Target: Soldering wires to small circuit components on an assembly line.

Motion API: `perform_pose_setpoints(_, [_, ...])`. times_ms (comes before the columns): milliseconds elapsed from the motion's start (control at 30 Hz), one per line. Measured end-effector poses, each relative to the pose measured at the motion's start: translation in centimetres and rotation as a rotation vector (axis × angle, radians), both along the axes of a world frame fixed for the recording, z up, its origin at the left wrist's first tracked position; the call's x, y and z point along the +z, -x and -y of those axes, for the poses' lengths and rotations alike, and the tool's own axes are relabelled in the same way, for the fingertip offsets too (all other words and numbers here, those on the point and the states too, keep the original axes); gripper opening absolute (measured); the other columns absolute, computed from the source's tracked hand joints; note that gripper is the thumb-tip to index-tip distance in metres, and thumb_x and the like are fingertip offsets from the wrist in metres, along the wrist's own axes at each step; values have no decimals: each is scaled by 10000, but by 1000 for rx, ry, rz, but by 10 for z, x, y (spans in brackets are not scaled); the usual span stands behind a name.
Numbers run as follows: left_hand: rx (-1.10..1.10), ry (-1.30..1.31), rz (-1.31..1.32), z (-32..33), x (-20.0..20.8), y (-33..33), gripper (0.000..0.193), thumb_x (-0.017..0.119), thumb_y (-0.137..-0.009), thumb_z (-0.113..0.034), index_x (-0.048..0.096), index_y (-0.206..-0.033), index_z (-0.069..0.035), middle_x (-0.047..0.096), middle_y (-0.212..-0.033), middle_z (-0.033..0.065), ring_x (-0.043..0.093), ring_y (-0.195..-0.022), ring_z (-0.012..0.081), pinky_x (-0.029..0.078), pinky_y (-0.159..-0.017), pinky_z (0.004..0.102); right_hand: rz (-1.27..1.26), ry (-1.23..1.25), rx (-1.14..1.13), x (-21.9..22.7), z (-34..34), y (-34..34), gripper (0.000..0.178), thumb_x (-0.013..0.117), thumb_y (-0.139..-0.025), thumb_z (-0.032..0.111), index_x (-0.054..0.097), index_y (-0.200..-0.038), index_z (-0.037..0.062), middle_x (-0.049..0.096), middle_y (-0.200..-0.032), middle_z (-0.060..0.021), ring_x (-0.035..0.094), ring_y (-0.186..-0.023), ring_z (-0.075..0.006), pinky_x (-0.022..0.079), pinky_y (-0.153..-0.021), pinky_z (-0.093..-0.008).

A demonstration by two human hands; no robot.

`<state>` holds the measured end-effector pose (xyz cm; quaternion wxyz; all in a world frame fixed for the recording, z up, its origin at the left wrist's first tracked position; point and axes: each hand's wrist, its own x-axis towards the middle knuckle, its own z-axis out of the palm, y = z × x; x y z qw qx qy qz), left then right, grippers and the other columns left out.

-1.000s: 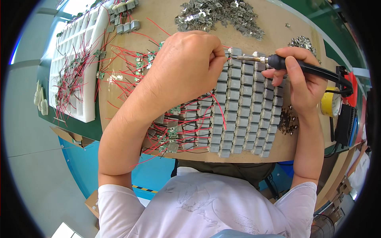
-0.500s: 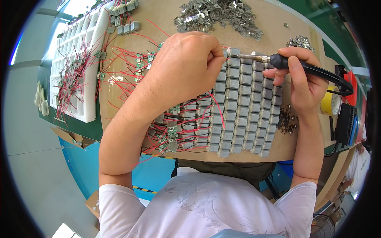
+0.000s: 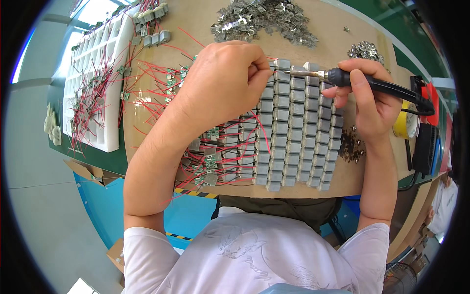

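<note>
Brown board (image 3: 328, 49) covers most of the worktop, bare toward one o'clock of the view. Grey blocks (image 3: 295, 128) stand on it in close-set rows, from near centre out toward three o'clock. White foam tray (image 3: 112, 135) lies at ten o'clock, divided into compartments, with red-wired parts heaped on it. Loose metal pieces (image 3: 267, 24) form a flat pile at twelve o'clock.

Left hand (image 3: 230, 78), at twelve o'clock, is clenched, thumb and forefinger pinched together above the upper end of the rows; what lies between them is too small to tell. Right hand (image 3: 373, 100), at two o'clock, grasps the black handle of a soldering iron (image 3: 355, 79). The iron points toward nine o'clock, its tip just beside the left fingertips and over the upper blocks; contact cannot be confirmed.

Green circuit boards (image 3: 210, 161) lie near centre, toward seven o'clock, red and black wires running from them to the nearest blocks. Yellow tape roll (image 3: 401, 125) sits near three o'clock, beyond the right wrist. Shiny metal bits (image 3: 366, 51) are gathered at two o'clock, near the right hand. Dark specks (image 3: 352, 146) are scattered at three o'clock, beside the rows.
</note>
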<state>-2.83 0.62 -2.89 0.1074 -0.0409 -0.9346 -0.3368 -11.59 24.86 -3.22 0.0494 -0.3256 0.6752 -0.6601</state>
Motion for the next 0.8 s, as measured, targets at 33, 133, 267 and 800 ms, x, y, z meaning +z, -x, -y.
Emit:
perform_pose_setpoints(33, [1,-2,4,0,0,0,112,742,-829,-72,689,-867,19,588,-659,51,505,-558,113,441,-551,264,-7,-4,7,0,0,0,144,606,-975,50,684,-1046,-47,703,-763,-69,679,-614,-94,520,-546,-188])
perform_pose_setpoints(133, [1,-6,24,0,1,0,113,744,-829,-76,691,-869,16,585,-651,46,503,-558,108,440,-552,261,-2,-13,-7,0,-1,0,148,604,-976,52,684,-1046,-51,698,-731,-68,658,-587,-88,512,-538,-190])
perform_pose_setpoints(267, [5,-12,27,0,4,0,116,745,-830,-78,694,-871,18,590,-641,41,508,-558,102,445,-556,258,-4,15,-9,0,0,0,158,611,-980,69,685,-1047,-54,693,-706,-70,633,-559,-85,508,-533,-197])
perform_pose_setpoints(800, [-48,-80,59,0,8,-2,174,760,-829,-92,662,-938,1,575,-639,11,492,-538,69,408,-511,248,-27,25,-23,3,-2,-4,153,629,-980,80,699,-1045,-40,677,-728,-45,635,-571,-75,504,-526,-179])
